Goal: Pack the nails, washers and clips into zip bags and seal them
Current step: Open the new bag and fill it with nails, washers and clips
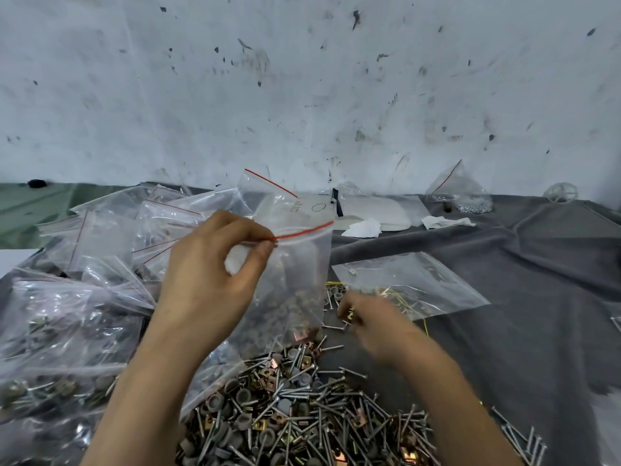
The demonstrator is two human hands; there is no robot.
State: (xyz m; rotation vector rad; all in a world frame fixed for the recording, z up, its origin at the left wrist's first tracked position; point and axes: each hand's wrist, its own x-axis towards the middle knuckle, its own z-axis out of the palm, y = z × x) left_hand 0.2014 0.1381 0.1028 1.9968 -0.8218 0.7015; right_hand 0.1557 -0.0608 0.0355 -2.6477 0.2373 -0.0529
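The bench [504,297], draped in grey cloth, carried a stack of filled clear plastic zip bags [67,331] at left and a loose heap of steel nails, grey washers and brass clips [302,415] at its near edge. A clear red-striped zip bag [295,274] hung above the heap, parts in its bottom. The left hand [208,274] pinched its top edge between thumb and fingers [265,250]. The right hand [379,327], blurred, lay at the heap's far edge. Whether its fingers were apart or together could not be told.

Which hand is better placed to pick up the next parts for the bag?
Right. The right hand is low at the loose hardware pile, while the left hand pinches the zip bag up by its red-striped mouth.
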